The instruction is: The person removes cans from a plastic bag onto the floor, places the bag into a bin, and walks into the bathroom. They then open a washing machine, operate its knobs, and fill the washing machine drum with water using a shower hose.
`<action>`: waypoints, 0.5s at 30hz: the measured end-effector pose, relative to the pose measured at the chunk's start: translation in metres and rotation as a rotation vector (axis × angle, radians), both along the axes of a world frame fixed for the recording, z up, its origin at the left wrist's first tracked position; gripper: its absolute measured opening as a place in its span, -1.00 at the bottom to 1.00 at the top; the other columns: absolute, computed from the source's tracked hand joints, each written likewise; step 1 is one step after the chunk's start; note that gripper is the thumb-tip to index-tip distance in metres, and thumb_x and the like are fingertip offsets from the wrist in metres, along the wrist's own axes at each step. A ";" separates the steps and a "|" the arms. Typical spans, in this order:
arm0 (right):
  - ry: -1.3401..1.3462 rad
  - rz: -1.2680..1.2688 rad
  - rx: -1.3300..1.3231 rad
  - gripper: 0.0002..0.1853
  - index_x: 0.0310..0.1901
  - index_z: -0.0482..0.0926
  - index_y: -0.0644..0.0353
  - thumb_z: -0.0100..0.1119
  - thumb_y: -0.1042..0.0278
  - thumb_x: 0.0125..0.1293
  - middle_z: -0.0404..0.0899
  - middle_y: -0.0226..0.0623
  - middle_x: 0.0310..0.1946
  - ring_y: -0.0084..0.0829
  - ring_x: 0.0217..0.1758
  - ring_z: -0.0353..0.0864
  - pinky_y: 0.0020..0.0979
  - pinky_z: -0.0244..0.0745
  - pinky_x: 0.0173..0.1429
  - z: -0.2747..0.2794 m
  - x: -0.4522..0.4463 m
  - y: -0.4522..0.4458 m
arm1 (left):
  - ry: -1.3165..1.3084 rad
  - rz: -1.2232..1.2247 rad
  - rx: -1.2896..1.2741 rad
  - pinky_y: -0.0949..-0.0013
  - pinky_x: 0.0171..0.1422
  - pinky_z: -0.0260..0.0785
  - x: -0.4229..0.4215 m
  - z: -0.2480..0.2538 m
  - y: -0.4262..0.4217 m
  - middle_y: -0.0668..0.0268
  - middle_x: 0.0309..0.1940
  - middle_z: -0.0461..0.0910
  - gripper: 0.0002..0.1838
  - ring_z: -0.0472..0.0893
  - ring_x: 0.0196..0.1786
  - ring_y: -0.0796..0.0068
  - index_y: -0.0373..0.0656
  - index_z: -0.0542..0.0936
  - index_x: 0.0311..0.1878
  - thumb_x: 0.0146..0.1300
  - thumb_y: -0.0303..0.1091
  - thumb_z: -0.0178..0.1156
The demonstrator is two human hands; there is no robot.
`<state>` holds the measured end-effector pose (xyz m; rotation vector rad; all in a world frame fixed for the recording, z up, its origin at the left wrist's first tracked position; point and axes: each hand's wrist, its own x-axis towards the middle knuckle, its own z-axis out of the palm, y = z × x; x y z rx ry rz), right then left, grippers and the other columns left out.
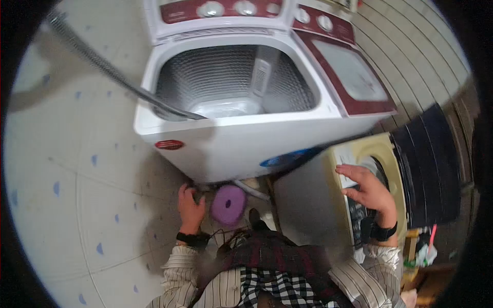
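Observation:
My left hand hangs with nothing in it, its fingers slightly bent and apart, to the left of a purple round piece with a dark hole in its middle. My right hand has its fingers spread over the front panel of a smaller washing machine with a cream-yellow top; whether it touches the panel I cannot tell. In front of me stands a white twin-tub washing machine with its wash lid up. A grey ribbed hose reaches into its tub, where something light and shiny lies at the bottom.
The maroon spin-side lid is down. A dark raised lid stands at the smaller machine's right. A pale pipe lies low by the white machine. Tiled wall runs along the left, and assorted items sit at lower right.

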<state>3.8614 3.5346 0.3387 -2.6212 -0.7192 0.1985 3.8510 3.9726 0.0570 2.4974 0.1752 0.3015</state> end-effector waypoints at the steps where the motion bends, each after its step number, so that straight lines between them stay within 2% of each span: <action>1: 0.020 -0.076 0.024 -0.47 0.13 0.45 0.29 0.30 0.26 0.14 0.49 0.03 0.09 0.03 0.18 0.44 -0.16 0.33 0.25 -0.004 -0.025 -0.008 | 0.010 -0.054 -0.007 0.00 0.25 0.21 -0.009 -0.023 0.001 -0.09 0.21 0.29 -0.58 0.31 0.23 -0.13 -0.28 0.42 -0.03 0.07 -0.33 0.30; 3: 0.071 -0.215 0.071 -0.48 0.13 0.45 0.30 0.30 0.28 0.14 0.49 0.03 0.09 0.03 0.17 0.44 -0.18 0.34 0.25 -0.021 -0.072 -0.028 | 0.232 -0.220 -0.026 0.00 0.23 0.23 -0.022 -0.057 -0.005 -0.07 0.18 0.31 -0.58 0.32 0.22 -0.08 -0.27 0.43 -0.04 0.09 -0.28 0.30; 4: 0.093 -0.283 0.109 -0.49 0.13 0.45 0.30 0.29 0.29 0.15 0.49 0.03 0.08 0.03 0.17 0.45 -0.19 0.34 0.24 -0.028 -0.099 -0.035 | 0.229 -0.291 -0.016 0.00 0.23 0.23 -0.024 -0.051 -0.017 -0.07 0.18 0.31 -0.58 0.32 0.22 -0.08 -0.27 0.43 -0.04 0.09 -0.28 0.30; 6: 0.136 -0.370 0.112 -0.48 0.14 0.44 0.30 0.27 0.25 0.17 0.50 0.01 0.09 0.00 0.16 0.46 -0.19 0.35 0.24 -0.037 -0.146 -0.044 | 0.536 -0.379 0.045 0.00 0.18 0.28 -0.031 -0.031 -0.047 -0.01 0.08 0.37 -0.57 0.39 0.16 -0.03 -0.25 0.43 -0.04 0.09 -0.23 0.30; 10: 0.192 -0.531 0.153 -0.48 0.16 0.44 0.26 0.25 0.22 0.19 0.50 -0.02 0.10 -0.03 0.12 0.51 -0.24 0.39 0.20 -0.044 -0.232 -0.055 | 0.443 -0.735 0.124 0.00 0.10 0.32 -0.034 -0.060 -0.114 0.06 0.00 0.41 -0.57 0.45 0.07 -0.01 -0.20 0.44 -0.03 0.09 -0.20 0.29; 12: 0.217 -0.627 0.234 -0.48 0.17 0.43 0.24 0.24 0.22 0.20 0.50 -0.04 0.10 -0.05 0.12 0.51 -0.25 0.40 0.19 -0.052 -0.282 -0.064 | 0.282 -0.988 0.068 0.01 0.05 0.34 -0.041 -0.064 -0.155 0.08 -0.06 0.43 -0.58 0.48 0.01 -0.02 -0.17 0.45 -0.04 0.09 -0.18 0.29; 15: 0.250 -0.771 0.304 -0.48 0.18 0.43 0.20 0.23 0.21 0.21 0.50 -0.05 0.11 -0.09 0.12 0.52 -0.26 0.41 0.19 -0.059 -0.354 -0.073 | 0.252 -1.193 0.065 -0.01 0.06 0.33 -0.060 -0.058 -0.217 0.08 -0.02 0.43 -0.56 0.46 0.05 -0.03 -0.13 0.45 -0.02 0.06 -0.18 0.31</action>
